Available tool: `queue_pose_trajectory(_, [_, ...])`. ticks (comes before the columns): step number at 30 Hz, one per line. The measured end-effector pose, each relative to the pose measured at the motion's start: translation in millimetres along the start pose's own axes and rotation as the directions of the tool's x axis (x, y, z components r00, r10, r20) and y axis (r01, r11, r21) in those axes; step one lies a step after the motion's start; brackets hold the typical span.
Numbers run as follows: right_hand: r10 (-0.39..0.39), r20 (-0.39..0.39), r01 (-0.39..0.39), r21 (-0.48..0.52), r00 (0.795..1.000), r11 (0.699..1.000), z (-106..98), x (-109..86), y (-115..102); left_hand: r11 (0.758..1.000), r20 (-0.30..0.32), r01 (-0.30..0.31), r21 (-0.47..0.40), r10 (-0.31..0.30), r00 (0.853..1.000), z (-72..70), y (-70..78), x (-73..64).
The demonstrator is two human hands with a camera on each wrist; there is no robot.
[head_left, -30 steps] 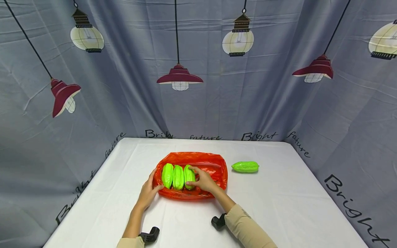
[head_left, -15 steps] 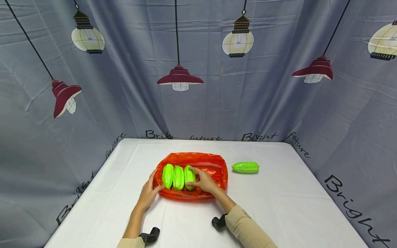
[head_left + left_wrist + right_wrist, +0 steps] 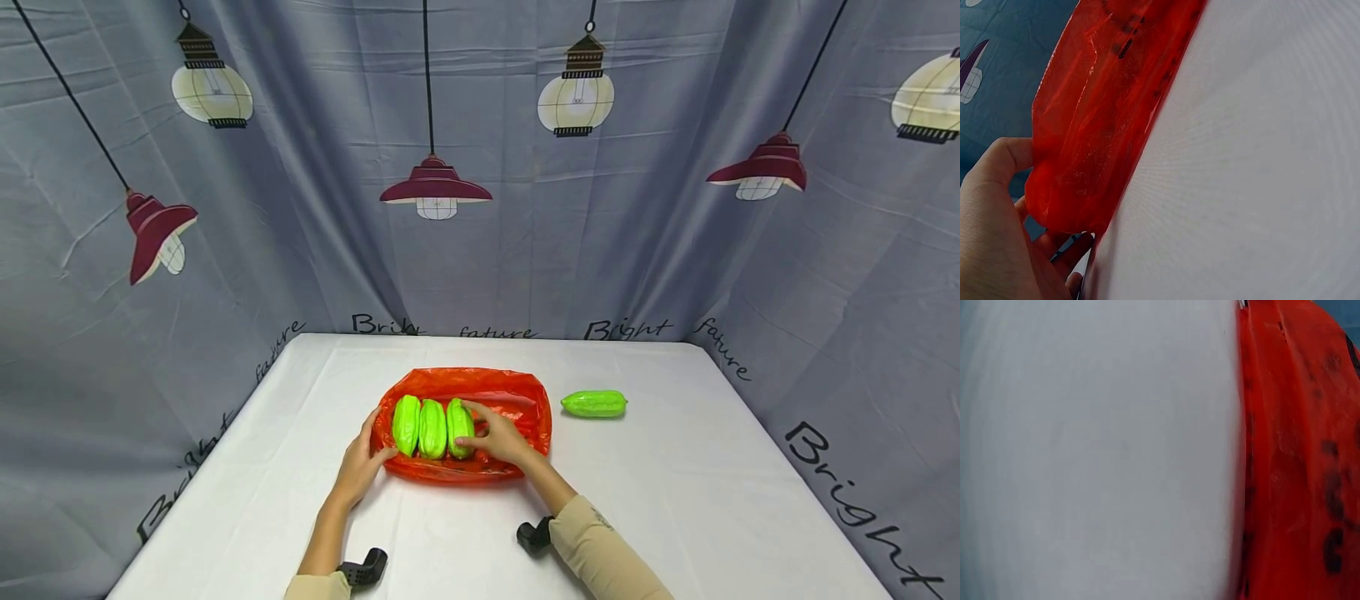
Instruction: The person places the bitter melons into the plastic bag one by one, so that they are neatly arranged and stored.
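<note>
A red plastic bag (image 3: 510,387) lies spread open on the table. Three bright green, ridged vegetables, which look like bitter melons, sit side by side in its left half. My left hand (image 3: 356,467) holds the bag's left end; the left wrist view shows the thumb on one side of the plastic and other fingers beneath. Over the rightmost bitter melon (image 3: 459,425) in the bag, my right hand (image 3: 501,437) has its thumb and a fingertip at the front and back, spread apart and slack. The right wrist view does not show this hand.
A further bitter melon (image 3: 594,404) lies on the white table (image 3: 675,500), right of the bag. A grey curtain (image 3: 480,267) with printed lamps stands behind and along both sides of the table. Black wrist devices are worn on both arms.
My right hand has drawn slightly to the right, while the bitter melon beneath it stays nearly where it was. My left hand and the bag have not visibly moved.
</note>
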State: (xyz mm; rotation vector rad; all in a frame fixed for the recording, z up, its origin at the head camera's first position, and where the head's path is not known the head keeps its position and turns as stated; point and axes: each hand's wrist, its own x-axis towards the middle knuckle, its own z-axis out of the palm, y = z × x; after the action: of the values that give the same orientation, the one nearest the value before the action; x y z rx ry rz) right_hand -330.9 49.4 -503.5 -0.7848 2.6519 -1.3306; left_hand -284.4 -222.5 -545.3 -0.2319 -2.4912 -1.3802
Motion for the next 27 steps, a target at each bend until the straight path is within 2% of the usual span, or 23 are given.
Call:
queue_pose_trajectory(7, [-0.067,0.022,0.067,0.010,0.998,0.998,-19,-6.5,-6,1.000,0.001,0.004,0.002,-0.004,1.000,1.0,-1.7,-0.3])
queue_pose_trajectory(15, [-0.152,0.051,0.149,0.064,0.987,0.987,-60,-11.1,-17,1.000,-0.011,-0.007,0.001,0.007,1.000,0.7,-0.3,0.0])
queue_pose_trajectory(20, [-0.192,-0.001,0.191,0.071,0.981,0.979,-92,-16.1,-29,1.000,-0.024,-0.019,-0.011,0.018,1.000,1.0,0.2,0.8])
queue_pose_trajectory(25, [-0.183,-0.066,0.188,0.069,0.981,0.980,-126,-25.6,-45,1.000,-0.030,-0.014,-0.006,0.014,0.999,1.7,-1.0,0.8])
queue_pose_trajectory(27, [-0.171,-0.084,0.176,0.057,0.982,0.983,-138,-27.6,-44,1.000,-0.031,-0.013,-0.013,0.012,0.999,1.7,-1.3,0.4])
